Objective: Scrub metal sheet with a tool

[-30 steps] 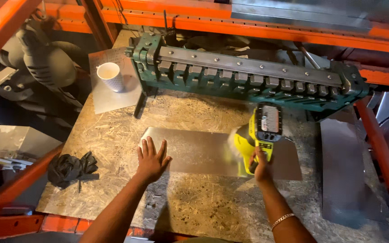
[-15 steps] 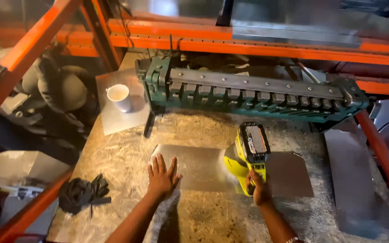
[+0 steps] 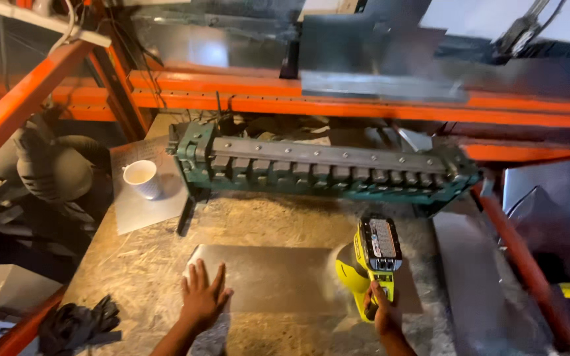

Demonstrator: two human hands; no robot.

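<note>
A flat grey sheet of metal [image 3: 278,277] lies on the chipboard bench [image 3: 133,270]. My left hand [image 3: 200,296] presses flat on the sheet's left end, fingers spread. My right hand [image 3: 382,313] grips the handle of a yellow cordless power tool [image 3: 371,264] with a black battery pack on top; the tool's head rests on the sheet's right part. Whether the tool is running I cannot tell.
A long green sheet-metal bending machine [image 3: 324,168] stands across the back of the bench. A white cup [image 3: 142,179] sits on a small metal sheet at back left. Black gloves [image 3: 77,323] lie at front left. Orange rack beams [image 3: 364,105] run overhead; another metal sheet [image 3: 470,277] lies right.
The view has tilted up and shifted, so the hands now sit lower in frame. Both hands keep their hold; the tool stays on the sheet's right part.
</note>
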